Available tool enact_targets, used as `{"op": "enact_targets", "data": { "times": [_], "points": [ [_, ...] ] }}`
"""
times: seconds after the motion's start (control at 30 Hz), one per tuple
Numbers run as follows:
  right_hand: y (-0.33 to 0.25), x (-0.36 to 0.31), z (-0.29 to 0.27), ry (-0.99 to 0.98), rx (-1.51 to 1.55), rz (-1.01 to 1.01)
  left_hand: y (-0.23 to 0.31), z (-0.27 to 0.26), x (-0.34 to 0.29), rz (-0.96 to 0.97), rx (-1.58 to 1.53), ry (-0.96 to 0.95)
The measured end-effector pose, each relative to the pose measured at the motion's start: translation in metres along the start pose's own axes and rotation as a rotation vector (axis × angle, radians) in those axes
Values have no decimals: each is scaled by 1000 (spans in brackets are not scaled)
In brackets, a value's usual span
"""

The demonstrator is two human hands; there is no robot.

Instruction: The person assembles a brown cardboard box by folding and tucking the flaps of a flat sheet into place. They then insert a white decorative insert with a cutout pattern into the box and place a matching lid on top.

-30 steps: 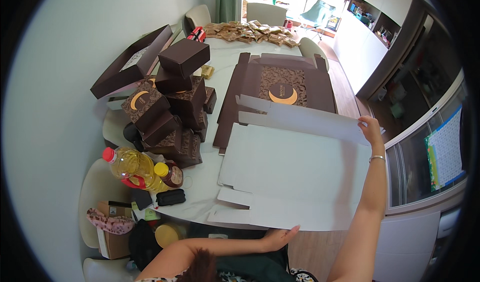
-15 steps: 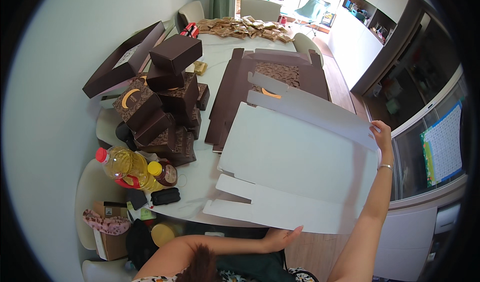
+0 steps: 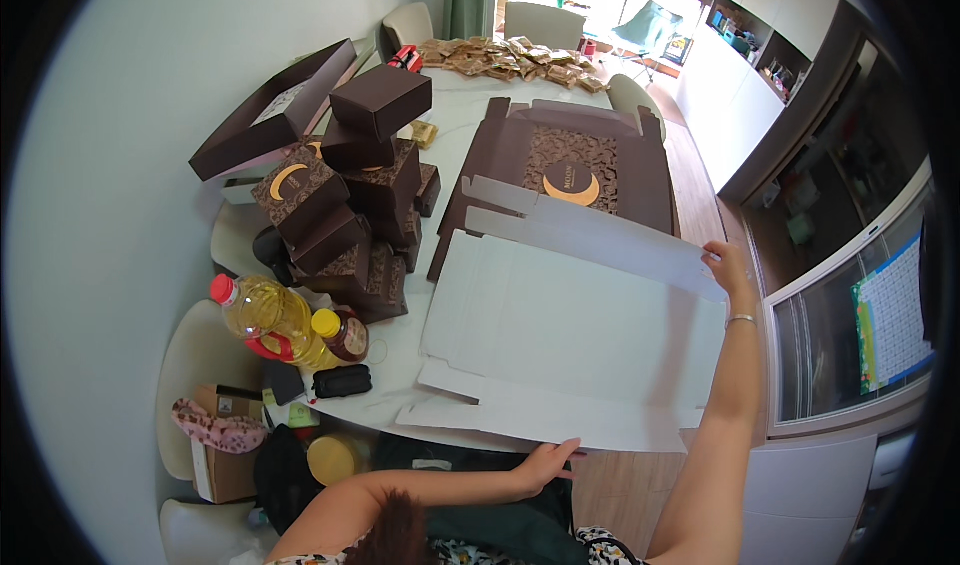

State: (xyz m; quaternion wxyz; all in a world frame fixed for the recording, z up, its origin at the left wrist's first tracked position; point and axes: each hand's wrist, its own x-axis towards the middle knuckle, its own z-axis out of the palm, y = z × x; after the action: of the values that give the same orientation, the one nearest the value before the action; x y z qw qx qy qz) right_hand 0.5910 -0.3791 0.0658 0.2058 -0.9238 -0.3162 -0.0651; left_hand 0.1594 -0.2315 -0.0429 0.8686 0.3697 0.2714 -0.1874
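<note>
White flat carton (image 3: 580, 340) beside stacked brown boxes (image 3: 350, 215)

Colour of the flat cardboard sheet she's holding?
White, plain, on the side facing up; flat cardboard sheet shows best in the head view.

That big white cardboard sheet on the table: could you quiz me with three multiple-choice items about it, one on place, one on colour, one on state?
1. What lies just beyond the white cardboard sheet?
A. a flat brown box blank
B. a laptop
C. a plate

2. What colour is the cap of the oil bottle?
A. green
B. red
C. black

3. The sheet is
A. folded into a box
B. rolled up
C. unfolded flat

A: the flat brown box blank lies past it.
B: the cap is red.
C: left hand and right hand grip its edges, spread flat.
</note>
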Motion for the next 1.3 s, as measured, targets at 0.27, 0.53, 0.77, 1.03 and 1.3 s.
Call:
{"op": "enact_targets", "data": {
  "times": [0.27,0.53,0.77,1.03,1.3],
  "points": [
    [44,-47,-52,33,65,43,-10,2,9,201,5,-65],
    [67,-133,-129,92,127,360,101,19,47,418,61,126],
    [69,-170,-34,-17,785,491,255,-35,59,421,-34,-189],
    [-1,-200,52,-162,1507,589,169,-178,87,572,-285,-219],
    [-17,-276,101,-51,2031,56,174,-160,48,614,-456,-306]
  ]
}}
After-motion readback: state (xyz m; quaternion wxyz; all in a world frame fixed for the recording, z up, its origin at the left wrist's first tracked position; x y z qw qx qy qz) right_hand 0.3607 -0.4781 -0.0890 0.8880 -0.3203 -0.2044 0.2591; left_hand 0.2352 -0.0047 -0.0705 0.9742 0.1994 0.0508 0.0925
